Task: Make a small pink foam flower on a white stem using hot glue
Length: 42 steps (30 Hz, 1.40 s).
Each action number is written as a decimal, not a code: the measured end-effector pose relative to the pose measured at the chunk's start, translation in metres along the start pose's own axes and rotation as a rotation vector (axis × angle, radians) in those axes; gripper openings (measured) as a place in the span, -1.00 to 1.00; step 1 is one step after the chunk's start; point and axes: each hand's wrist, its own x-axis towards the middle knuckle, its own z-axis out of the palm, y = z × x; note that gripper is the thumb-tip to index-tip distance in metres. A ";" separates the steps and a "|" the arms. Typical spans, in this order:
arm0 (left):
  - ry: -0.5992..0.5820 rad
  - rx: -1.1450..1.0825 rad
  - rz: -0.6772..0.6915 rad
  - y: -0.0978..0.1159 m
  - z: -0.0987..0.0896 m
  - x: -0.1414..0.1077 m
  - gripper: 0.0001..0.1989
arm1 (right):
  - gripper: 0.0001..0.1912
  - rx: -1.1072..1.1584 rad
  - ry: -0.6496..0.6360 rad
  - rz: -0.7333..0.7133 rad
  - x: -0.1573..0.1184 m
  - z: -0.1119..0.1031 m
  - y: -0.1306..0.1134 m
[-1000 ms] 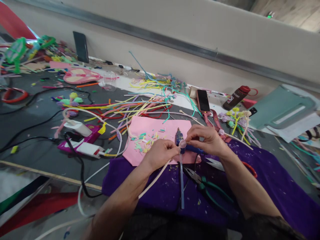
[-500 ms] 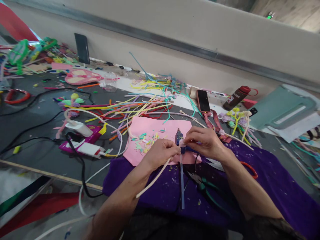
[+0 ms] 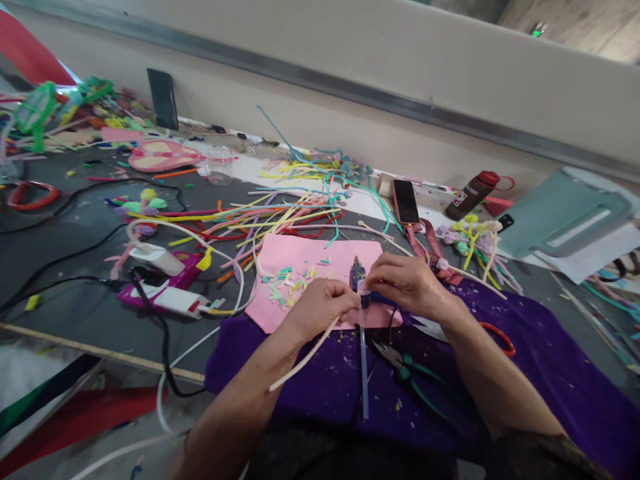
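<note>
My left hand (image 3: 325,307) is closed in a pinch on a cream pipe cleaner (image 3: 305,360), whose loose end hangs down toward my forearm. Close beside it, my right hand (image 3: 405,283) pinches a small pale-pink fuzzy piece (image 3: 363,287), which meets the left fingertips. Below and behind the fingers lies a dark blue glue gun (image 3: 357,273), partly hidden, with a clear glue stick (image 3: 365,373) pointing toward me. Under it is a pink sheet (image 3: 320,257) strewn with small coloured clippings.
Green-handled pliers (image 3: 407,373) and red-handled scissors (image 3: 500,337) lie on the purple cloth (image 3: 545,373). A magenta power strip (image 3: 185,277) with cables sits at left. Loose pipe cleaners (image 3: 280,217), a phone (image 3: 405,201) and a bottle (image 3: 473,195) are farther back.
Both hands stay almost in place, still pinching together. The hanging end of the cream pipe cleaner has shifted slightly to the left.
</note>
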 end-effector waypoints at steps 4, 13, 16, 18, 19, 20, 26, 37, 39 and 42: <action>0.011 -0.052 -0.008 0.002 -0.001 0.000 -0.80 | -0.82 0.081 0.050 -0.001 -0.002 -0.004 0.001; -0.095 -0.320 -0.097 0.001 -0.005 0.000 -0.77 | -0.80 0.304 0.318 0.186 -0.004 -0.009 0.014; -0.126 -0.376 -0.112 0.002 -0.006 -0.001 -0.79 | -0.78 0.368 0.256 0.211 -0.003 -0.004 0.017; -0.145 -0.385 -0.129 0.003 -0.005 -0.001 -0.80 | -0.67 0.388 0.181 0.177 -0.002 -0.003 0.014; -0.155 -0.385 -0.140 0.003 -0.005 -0.001 -0.80 | -0.59 0.388 0.147 0.150 -0.001 -0.003 0.011; -0.165 -0.385 -0.151 0.004 -0.004 -0.001 -0.80 | -0.50 0.380 0.116 0.117 0.000 -0.003 0.008; -0.208 -0.357 -0.146 0.007 -0.001 -0.001 -0.79 | -0.49 0.322 0.020 -0.047 0.005 0.000 -0.003; -0.193 -0.351 -0.165 0.011 -0.002 -0.002 -0.77 | -0.71 0.296 0.064 -0.068 0.005 0.005 0.001; -0.197 -0.348 -0.161 0.009 -0.003 -0.002 -0.76 | -0.72 0.288 0.067 -0.071 0.005 0.005 0.001; -0.205 -0.350 -0.139 0.005 -0.005 -0.001 -0.75 | -0.73 0.277 0.072 -0.074 0.006 0.006 0.001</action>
